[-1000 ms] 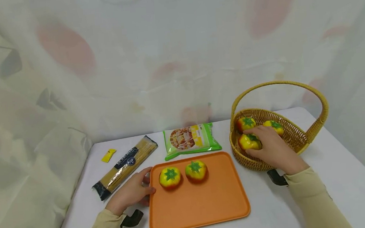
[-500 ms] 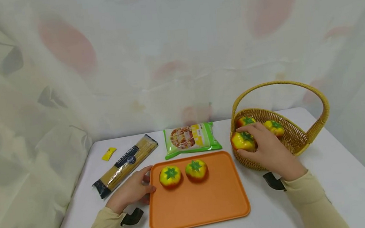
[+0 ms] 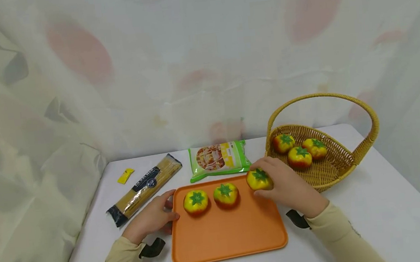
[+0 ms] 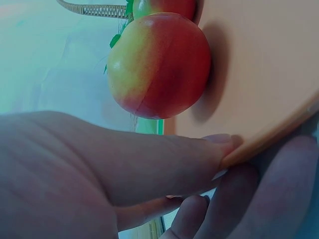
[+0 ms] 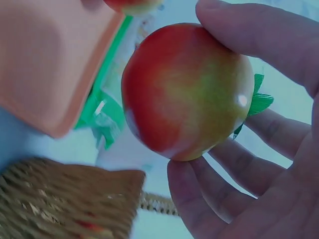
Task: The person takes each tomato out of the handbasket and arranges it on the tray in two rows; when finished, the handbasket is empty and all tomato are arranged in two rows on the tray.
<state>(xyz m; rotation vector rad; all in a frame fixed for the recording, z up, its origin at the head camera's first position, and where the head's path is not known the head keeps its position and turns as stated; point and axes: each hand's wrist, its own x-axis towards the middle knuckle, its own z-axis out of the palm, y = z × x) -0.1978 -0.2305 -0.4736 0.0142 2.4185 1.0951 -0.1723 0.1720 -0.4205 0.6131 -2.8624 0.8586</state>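
Right hand and one yellow-red fruit have shifted from the wicker basket, right of the orange tray, to the tray's far right corner. Thumb and fingers grip this fruit; in the right wrist view it hangs clear of the tray. Left hand, well apart from the right, pinches the tray's left rim. Two similar fruits sit on the tray's far half; the green-edged food bag lies just beyond the tray.

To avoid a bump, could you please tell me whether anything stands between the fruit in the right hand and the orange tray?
Nothing visible does: the right hand holds the fruit by the orange tray; two other fruits sit farther left.
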